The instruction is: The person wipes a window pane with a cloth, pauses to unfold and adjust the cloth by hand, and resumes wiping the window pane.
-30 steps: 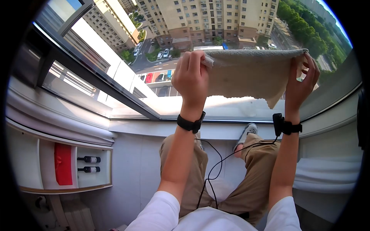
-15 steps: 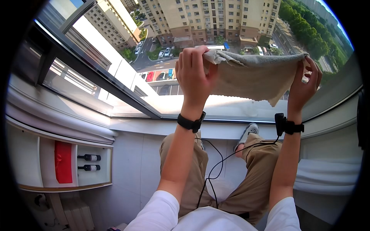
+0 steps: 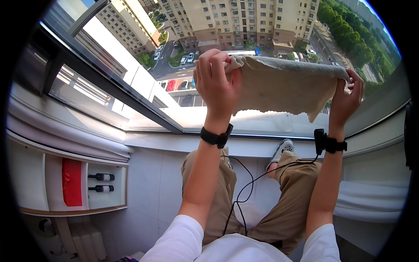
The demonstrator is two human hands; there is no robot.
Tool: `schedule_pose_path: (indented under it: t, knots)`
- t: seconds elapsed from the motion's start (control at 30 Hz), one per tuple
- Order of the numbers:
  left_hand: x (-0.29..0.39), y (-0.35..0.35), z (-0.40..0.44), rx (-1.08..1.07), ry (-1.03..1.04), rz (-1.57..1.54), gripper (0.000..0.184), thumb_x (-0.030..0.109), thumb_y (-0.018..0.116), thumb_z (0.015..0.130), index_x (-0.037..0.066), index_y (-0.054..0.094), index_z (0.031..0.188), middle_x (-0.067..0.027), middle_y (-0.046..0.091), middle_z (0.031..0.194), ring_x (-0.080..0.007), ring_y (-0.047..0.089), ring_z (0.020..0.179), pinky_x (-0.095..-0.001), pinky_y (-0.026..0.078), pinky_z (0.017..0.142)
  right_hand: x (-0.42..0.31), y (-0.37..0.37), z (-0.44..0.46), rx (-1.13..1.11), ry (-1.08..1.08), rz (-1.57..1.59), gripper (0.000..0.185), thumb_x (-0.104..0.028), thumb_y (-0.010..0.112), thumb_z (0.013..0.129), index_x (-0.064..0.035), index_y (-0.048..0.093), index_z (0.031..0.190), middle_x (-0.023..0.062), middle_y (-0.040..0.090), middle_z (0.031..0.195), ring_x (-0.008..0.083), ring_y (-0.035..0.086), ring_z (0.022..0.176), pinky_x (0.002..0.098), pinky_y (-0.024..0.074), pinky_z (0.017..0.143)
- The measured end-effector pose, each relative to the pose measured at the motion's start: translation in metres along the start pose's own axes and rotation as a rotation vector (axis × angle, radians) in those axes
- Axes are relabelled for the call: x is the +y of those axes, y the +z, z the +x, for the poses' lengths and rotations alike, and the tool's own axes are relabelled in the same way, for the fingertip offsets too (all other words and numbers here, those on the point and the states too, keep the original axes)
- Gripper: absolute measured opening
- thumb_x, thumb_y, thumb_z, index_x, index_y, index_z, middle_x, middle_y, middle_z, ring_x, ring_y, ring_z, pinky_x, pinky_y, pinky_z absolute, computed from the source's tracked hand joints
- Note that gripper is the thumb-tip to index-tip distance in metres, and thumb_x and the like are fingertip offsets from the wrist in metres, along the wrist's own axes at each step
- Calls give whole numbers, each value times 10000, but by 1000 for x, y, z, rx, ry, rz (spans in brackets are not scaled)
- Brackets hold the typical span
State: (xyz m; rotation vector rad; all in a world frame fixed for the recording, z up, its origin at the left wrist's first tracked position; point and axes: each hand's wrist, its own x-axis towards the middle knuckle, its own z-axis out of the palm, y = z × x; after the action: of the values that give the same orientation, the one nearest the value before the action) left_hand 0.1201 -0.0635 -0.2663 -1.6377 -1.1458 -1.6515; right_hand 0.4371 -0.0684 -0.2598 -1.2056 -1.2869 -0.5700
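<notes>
A greyish-beige cloth [image 3: 283, 89] with a ragged lower edge hangs stretched between my two hands, in front of the large window. My left hand [image 3: 217, 85] is closed on its upper left corner, where the fabric is bunched. At the upper right corner, my right hand [image 3: 348, 96] pinches the cloth, and a bit of it shows between the fingers. The top edge of the cloth is folded over. Both wrists wear black straps, the left strap [image 3: 217, 137] and the right strap [image 3: 330, 143], each with a small black module.
Window glass and a dark frame [image 3: 131, 96] stand ahead, with a white sill [image 3: 244, 146] below. Black cables [image 3: 249, 187] hang between my arms over my legs. At left, a shelf holds a red item [image 3: 72, 182] and two dark bottles [image 3: 101, 177]. A white curtain [image 3: 369, 201] lies at right.
My left hand has shifted slightly left and my right hand slightly right and down. The cloth is drawn a little wider, its right end lower.
</notes>
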Motion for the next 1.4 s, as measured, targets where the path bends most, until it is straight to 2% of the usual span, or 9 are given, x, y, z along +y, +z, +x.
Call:
schedule_pose_path:
  t: [0.27,0.47,0.57,0.87,0.97,1.07,1.17,1.27,1.4]
  knots:
    - [-3,-4,-1,-6,-37,-45,273,32,716,844,88,654,1104,-39,638,962,-253,602,832,-384,479,793,0,-2,2,21,-113,-4,175,-91,725,936,-109,699,1108,7,731,1041,172,660,962,305,502,780]
    - [-9,-7,-2,-61,-41,82,196,99,714,858,174,694,1038,4,622,947,-235,610,900,-380,461,810,0,1,-5,10,34,167,158,-139,704,1008,-91,708,1159,6,742,1006,106,620,813,264,493,687]
    - [-10,-9,3,13,7,113,145,89,765,894,105,683,1013,-19,605,900,-244,564,788,-365,459,773,1,-2,-4,-68,52,81,145,-143,686,1012,-124,728,1150,2,750,978,112,600,765,257,467,666]
    - [-14,-13,-2,88,-123,130,355,290,814,937,61,548,993,-67,476,945,-238,466,849,-381,429,736,0,-1,-8,-112,126,99,163,-175,697,1021,-107,722,1167,-1,727,956,115,583,767,278,476,679]
    - [-18,-9,-6,123,-110,124,347,305,766,962,68,513,978,-72,467,913,-288,493,802,-403,418,696,-5,-2,-2,-20,-46,1,132,-146,717,986,-83,708,1101,15,698,944,158,555,760,292,477,699]
    - [-11,-9,-5,125,-140,101,373,209,816,923,64,478,868,-60,462,848,-236,463,737,-352,413,634,-8,-3,5,133,-195,-111,152,-156,747,966,-64,687,1071,29,658,933,182,554,778,315,487,729]
    - [-11,-10,-10,-34,-145,153,334,137,795,920,76,488,805,-35,463,734,-207,457,609,-331,383,542,-8,-6,4,112,-146,-161,181,-160,771,950,-69,675,1072,24,667,910,172,593,771,306,509,728]
    - [-5,-9,-6,-14,-187,105,263,3,712,890,112,506,769,-18,510,694,-204,528,533,-341,382,491,-5,-3,-9,-92,134,100,175,-148,777,943,-84,674,1070,20,678,857,168,634,747,289,530,716]
    - [2,-5,-8,13,-249,69,246,69,765,924,88,548,809,-1,480,634,-139,457,518,-292,386,505,-1,4,-13,-88,126,73,147,-128,755,950,-104,678,1073,24,740,870,162,697,685,292,546,658]
